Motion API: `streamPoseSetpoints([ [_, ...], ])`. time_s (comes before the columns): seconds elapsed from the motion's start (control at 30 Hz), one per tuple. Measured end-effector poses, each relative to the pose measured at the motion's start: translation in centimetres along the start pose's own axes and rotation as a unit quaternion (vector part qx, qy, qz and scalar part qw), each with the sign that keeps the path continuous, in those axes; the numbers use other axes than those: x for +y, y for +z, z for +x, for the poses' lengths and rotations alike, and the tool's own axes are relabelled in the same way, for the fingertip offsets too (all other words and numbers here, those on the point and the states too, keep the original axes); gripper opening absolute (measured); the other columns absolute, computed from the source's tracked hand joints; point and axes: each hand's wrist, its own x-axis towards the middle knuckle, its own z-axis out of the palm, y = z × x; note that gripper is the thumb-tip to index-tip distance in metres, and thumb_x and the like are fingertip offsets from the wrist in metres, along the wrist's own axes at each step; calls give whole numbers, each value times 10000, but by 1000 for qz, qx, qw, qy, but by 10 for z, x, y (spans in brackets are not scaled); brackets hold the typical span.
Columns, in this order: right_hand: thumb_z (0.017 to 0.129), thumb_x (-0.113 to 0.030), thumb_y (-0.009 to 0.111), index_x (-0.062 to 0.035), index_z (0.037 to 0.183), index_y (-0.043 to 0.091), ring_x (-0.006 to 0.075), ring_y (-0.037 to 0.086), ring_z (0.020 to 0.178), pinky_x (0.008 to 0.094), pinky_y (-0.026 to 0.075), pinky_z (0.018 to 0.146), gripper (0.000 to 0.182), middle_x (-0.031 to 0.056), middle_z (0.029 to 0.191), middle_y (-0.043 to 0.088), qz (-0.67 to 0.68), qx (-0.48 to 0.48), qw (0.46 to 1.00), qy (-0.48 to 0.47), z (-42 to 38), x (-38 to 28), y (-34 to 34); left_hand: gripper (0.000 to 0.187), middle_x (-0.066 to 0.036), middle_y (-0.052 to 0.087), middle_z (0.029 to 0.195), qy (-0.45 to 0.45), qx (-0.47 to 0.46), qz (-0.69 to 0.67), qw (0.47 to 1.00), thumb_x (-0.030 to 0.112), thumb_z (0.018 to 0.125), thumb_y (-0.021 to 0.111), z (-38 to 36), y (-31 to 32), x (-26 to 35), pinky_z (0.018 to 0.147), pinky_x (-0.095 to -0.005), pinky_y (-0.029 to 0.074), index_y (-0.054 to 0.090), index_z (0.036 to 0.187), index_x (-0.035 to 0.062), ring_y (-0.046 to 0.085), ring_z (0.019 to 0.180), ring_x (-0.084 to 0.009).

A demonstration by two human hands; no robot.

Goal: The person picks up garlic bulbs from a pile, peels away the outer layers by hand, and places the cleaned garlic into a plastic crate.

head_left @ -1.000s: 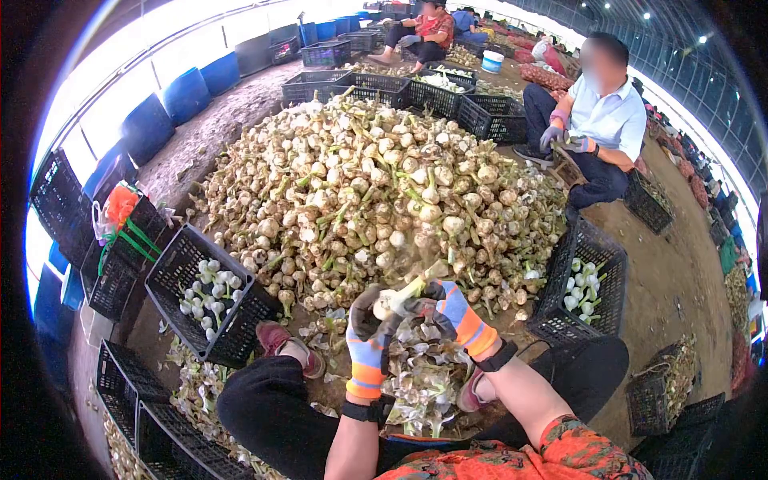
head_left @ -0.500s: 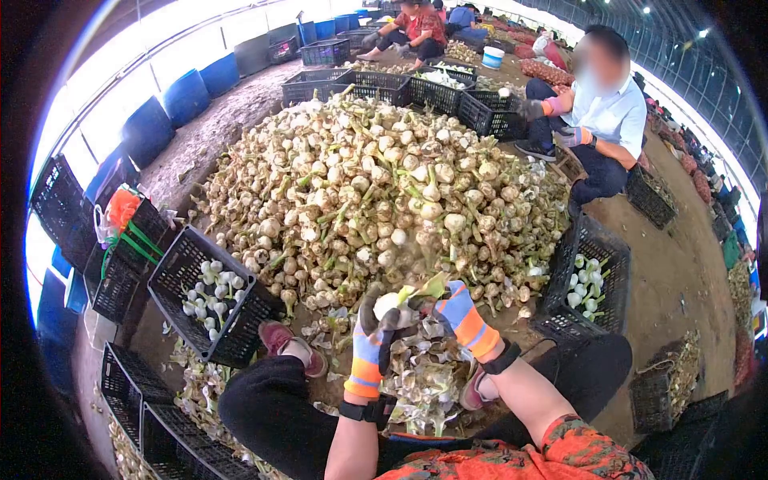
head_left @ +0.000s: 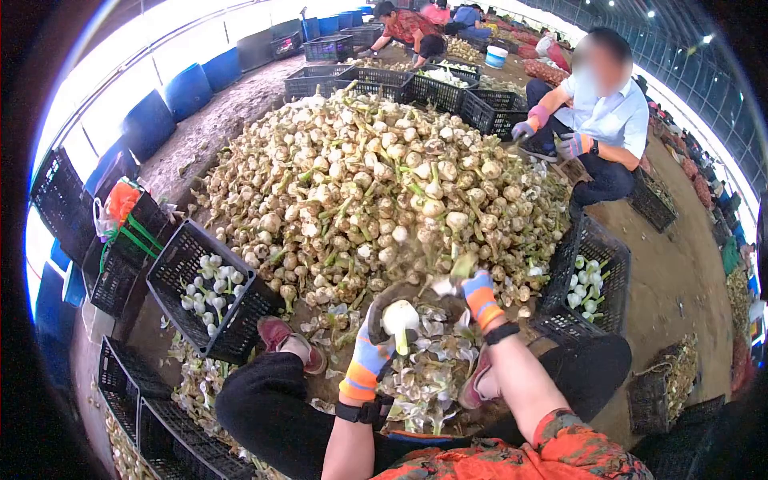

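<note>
A clean white garlic bulb (head_left: 399,318) with a short green stem rests in my left hand (head_left: 372,328), its gloved fingers closed around it. To the right and slightly higher, my gloved right hand (head_left: 470,296) pinches a strip of garlic skin (head_left: 462,267), apart from the bulb; motion blurs this hand. Beyond both hands rises a large pile of unpeeled garlic (head_left: 352,184). Loose garlic skins (head_left: 432,384) litter the ground between my legs.
Peeled bulbs lie in a black crate (head_left: 200,288) on the left and another crate (head_left: 588,272) on the right. Across the pile, a person in a light shirt (head_left: 612,112) sits working. More black crates (head_left: 440,90) line the far side.
My right hand has pulled away from the bulb to the right with garlic skin. The bulb now shows bare white, stem downward. The person opposite has lowered a hand.
</note>
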Motion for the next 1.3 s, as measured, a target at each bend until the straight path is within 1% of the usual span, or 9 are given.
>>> streamPoseSetpoints([
  [0.1, 689, -193, 670, -25, 1025, 631, 257, 627, 870, 331, 483, 756, 377, 158, 951, 648, -215, -160, 947, -178, -37, -62, -22, 768, -115, 477, 1211, 94, 14, 181, 979, 46, 643, 755, 0, -5, -1, 919, -315, 425, 351, 1295, 13, 488, 1092, -196],
  [0.2, 726, -111, 642, -4, 1090, 600, 190, 600, 908, 307, 460, 830, 382, 130, 991, 623, 134, -342, 895, -252, -74, -127, -42, 815, -113, 468, 1202, 67, 28, 218, 973, 67, 612, 783, 1, -7, -10, 915, -312, 422, 343, 1296, 13, 486, 1075, -199],
  [0.3, 720, -108, 604, -6, 964, 639, 304, 598, 825, 361, 471, 783, 267, 161, 913, 610, -109, -268, 861, -419, -96, -161, -50, 872, -90, 509, 1113, 38, 21, 234, 971, 51, 634, 769, 3, -2, -13, 872, -295, 432, 266, 1345, 14, 517, 991, -168],
  [0.5, 697, -149, 604, -10, 931, 595, 341, 583, 860, 408, 467, 777, 271, 181, 915, 600, -354, -307, 792, -391, -99, -184, -44, 787, -91, 513, 1137, 51, 28, 127, 990, 13, 640, 733, 0, 17, 2, 891, -301, 432, 322, 1311, 15, 518, 1025, -181],
  [0.67, 697, -220, 619, -15, 899, 575, 375, 566, 876, 412, 465, 772, 291, 212, 927, 575, -87, -236, 907, -338, -91, -156, -37, 570, -140, 532, 1144, 29, 191, -47, 980, -16, 731, 677, 3, 3, -13, 834, -303, 485, 425, 1242, -7, 562, 993, -199],
  [0.8, 664, -148, 597, 0, 917, 554, 382, 548, 886, 416, 459, 760, 296, 212, 947, 560, -151, -211, 890, -374, -120, -146, -17, 321, -85, 635, 917, -32, 337, -61, 939, 69, 771, 688, 3, 0, -17, 668, -243, 495, 585, 1062, -17, 604, 764, -140],
  [1.17, 675, -277, 644, -10, 938, 595, 332, 566, 950, 410, 456, 825, 378, 188, 1060, 571, -245, -7, 951, -190, -39, -61, -4, 446, -130, 477, 1281, 35, 113, -196, 973, 230, 912, 498, 3, -3, 6, 941, -318, 421, 427, 1269, -26, 512, 1105, -197],
  [1.23, 740, -297, 609, -3, 919, 624, 335, 597, 899, 403, 464, 816, 345, 202, 999, 613, -281, -149, 942, -104, -38, -37, -3, 466, -142, 452, 1304, 56, 108, -264, 957, 242, 911, 492, 5, 0, 7, 971, -336, 396, 410, 1280, -30, 487, 1139, -213],
  [1.3, 804, -312, 562, -2, 957, 641, 310, 623, 864, 387, 476, 793, 355, 172, 924, 650, 5, -316, 945, -81, -33, 11, 21, 487, -154, 426, 1326, 75, 102, -330, 936, 254, 911, 486, 7, 0, 4, 1000, -354, 371, 393, 1292, -34, 462, 1172, -230],
])
